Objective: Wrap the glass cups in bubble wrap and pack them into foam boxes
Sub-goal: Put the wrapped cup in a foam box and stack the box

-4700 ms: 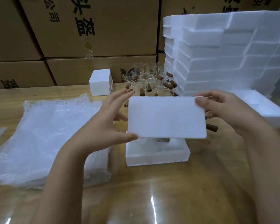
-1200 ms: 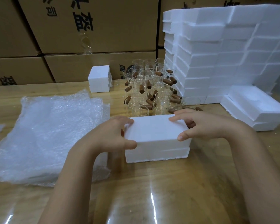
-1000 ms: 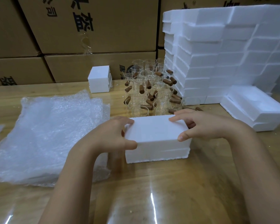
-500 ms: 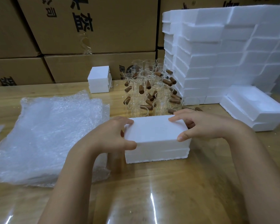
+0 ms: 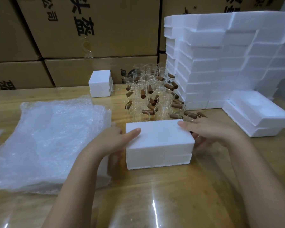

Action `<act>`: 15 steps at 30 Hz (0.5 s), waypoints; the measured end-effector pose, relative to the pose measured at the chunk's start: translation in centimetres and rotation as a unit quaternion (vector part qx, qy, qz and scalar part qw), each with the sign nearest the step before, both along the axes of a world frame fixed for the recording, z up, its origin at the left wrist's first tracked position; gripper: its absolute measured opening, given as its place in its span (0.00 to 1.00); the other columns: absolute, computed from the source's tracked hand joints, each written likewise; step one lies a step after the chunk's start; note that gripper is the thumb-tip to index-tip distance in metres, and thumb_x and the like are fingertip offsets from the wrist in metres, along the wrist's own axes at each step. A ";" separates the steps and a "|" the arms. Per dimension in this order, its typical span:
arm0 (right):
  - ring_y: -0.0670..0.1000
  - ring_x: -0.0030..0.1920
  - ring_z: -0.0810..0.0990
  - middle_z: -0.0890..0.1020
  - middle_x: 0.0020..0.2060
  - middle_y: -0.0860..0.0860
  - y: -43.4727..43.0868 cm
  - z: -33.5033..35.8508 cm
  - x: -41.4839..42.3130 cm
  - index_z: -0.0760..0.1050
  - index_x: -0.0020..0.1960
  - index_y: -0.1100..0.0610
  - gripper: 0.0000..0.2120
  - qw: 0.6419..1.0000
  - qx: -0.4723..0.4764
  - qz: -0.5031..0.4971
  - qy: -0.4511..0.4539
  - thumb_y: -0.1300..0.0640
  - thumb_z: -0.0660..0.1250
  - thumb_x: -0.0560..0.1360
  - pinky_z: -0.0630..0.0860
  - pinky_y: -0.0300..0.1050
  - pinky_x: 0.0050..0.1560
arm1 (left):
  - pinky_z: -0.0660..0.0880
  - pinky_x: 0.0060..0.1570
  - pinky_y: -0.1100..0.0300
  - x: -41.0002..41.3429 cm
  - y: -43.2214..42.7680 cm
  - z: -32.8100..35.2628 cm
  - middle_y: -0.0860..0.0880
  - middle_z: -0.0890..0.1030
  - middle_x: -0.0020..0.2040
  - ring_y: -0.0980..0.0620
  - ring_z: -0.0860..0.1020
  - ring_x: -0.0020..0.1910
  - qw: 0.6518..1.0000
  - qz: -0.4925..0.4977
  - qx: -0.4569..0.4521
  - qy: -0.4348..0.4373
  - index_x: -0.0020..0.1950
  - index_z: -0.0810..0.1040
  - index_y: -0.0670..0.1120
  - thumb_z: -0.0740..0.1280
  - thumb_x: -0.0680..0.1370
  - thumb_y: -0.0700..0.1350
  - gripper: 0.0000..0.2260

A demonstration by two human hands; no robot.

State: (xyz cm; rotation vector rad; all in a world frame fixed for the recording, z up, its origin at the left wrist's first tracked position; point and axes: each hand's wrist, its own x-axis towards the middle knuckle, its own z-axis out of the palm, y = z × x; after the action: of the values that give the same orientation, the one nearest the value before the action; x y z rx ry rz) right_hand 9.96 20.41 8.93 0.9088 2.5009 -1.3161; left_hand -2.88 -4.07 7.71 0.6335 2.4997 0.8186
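One closed foam box (image 5: pixel 158 142) is sitting on the desk (image 5: pixel 155 195) in the middle of the view. The left hand (image 5: pixel 112 142) and the right hand (image 5: pixel 211 134) are holding its two ends, with the fingers clamped on lid and sides. At 12 o'clock the glass cups (image 5: pixel 151 96) are standing, too crowded for counting. One bubble wrap pile (image 5: pixel 48 142) is lying at 9 o'clock. One small foam box (image 5: pixel 100 83) is at 11 o'clock, and one tall foam stack (image 5: pixel 220 63) is at 1 o'clock. The cartons (image 5: pixel 97 30) behind are showing "公司" and "盔".
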 end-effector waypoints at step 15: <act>0.57 0.44 0.84 0.83 0.50 0.61 0.1 -1.4 -0.2 0.78 0.57 0.55 0.28 0.996 -0.086 0.019 -0.021 0.33 0.62 0.72 0.83 0.49 0.41 | 0.79 0.33 0.66 -0.1 0.7 -0.9 0.44 0.85 0.40 0.51 0.83 0.32 0.993 0.044 0.056 -0.092 0.47 0.82 0.41 0.65 0.73 0.65 0.26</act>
State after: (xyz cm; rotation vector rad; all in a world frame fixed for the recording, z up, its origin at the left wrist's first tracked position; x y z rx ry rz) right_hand 9.80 20.47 7.52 0.8390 2.3192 -1.4571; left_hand -2.99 -3.41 6.78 0.4629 2.3407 1.0072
